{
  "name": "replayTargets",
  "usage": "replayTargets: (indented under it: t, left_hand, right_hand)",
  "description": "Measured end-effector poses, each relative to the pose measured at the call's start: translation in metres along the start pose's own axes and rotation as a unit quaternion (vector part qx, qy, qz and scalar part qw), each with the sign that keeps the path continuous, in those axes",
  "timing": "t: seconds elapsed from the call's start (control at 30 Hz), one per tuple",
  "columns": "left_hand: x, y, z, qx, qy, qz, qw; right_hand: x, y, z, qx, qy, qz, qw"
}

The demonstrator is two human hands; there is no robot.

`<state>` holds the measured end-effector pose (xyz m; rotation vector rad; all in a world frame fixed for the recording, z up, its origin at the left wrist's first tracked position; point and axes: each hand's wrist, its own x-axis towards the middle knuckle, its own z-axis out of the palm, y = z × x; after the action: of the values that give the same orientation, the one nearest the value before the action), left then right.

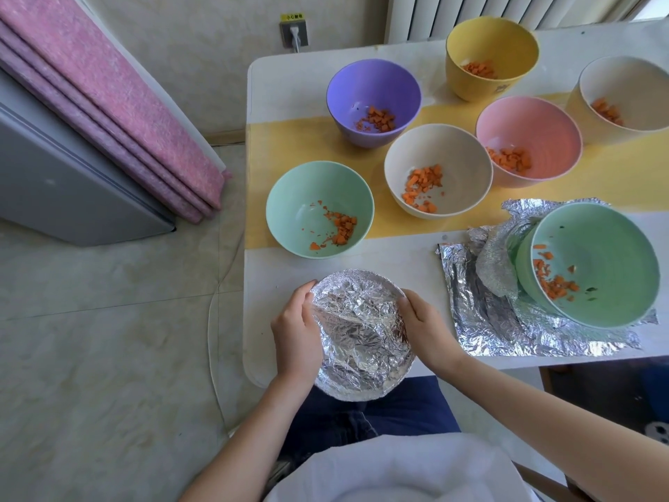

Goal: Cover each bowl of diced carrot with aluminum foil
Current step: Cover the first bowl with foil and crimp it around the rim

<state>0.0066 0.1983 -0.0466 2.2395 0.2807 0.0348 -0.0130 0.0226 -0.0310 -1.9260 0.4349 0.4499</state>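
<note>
Foil-covered bowl (362, 335) sits at the near edge of the surface (268, 277), partly overhanging it. Left hand (297, 331) and right hand (427, 331) grip opposite sides, fingers (303, 293) curled close together against the foil rim. Uncovered green bowl (608, 255) of carrot rests on a crumpled foil sheet (481, 320) near the right edge. Mint bowl (289, 211), uncovered, is just beyond the hands.
</note>
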Motion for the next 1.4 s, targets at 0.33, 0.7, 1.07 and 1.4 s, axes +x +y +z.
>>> replayTargets:
  t: [0.33,0.7,1.07,1.4]
  left_hand:
    - [0.002,0.036,-0.014,0.000,-0.018,0.165,0.986]
    - [0.056,0.104,-0.038,-0.106,0.146,0.200,0.963]
    - [0.149,0.109,-0.059,-0.130,0.275,0.120,0.945]
    - [0.246,0.095,-0.069,-0.143,0.330,0.052,0.932]
  right_hand:
    - [-0.026,-0.004,-0.019,0.072,0.080,-0.029,0.994]
    - [-0.017,-0.079,-0.051,0.116,0.137,-0.176,0.968]
    - [0.077,-0.162,-0.025,0.104,0.143,-0.219,0.959]
    - [0.156,-0.209,-0.017,0.045,0.047,-0.171,0.983]
